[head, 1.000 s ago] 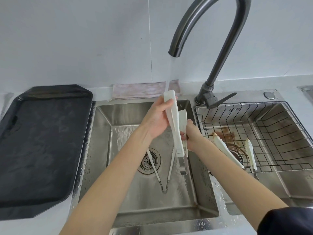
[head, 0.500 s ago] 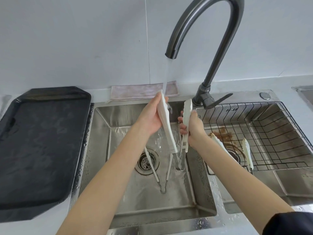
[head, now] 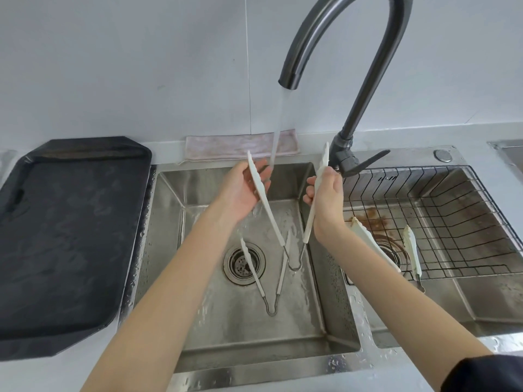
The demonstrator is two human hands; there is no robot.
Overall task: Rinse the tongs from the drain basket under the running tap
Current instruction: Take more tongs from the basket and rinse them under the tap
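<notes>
Tongs (head: 276,219): held over the left sink basin, spread into a wide V with the wire hinge low and the white tips up; a second earlier the two arms were pressed nearly together.
Left hand (head: 240,193): left of the tap stream, fingers loosely curled behind the left arm of the tongs, supporting it.
Tap stream (head: 276,137): fell between the two spread arms, onto the left hand's fingertips.
Right hand (head: 325,199): right of the stream, fingers wrapped round the right arm.
Second tongs (head: 261,275): lay on the basin floor below the stream, by the drain.
Drain basket (head: 452,222): right of the tap, a third pair of tongs inside.
Meaning: opening them probably let water reach the inner faces; rinsing looked mid-way.
</notes>
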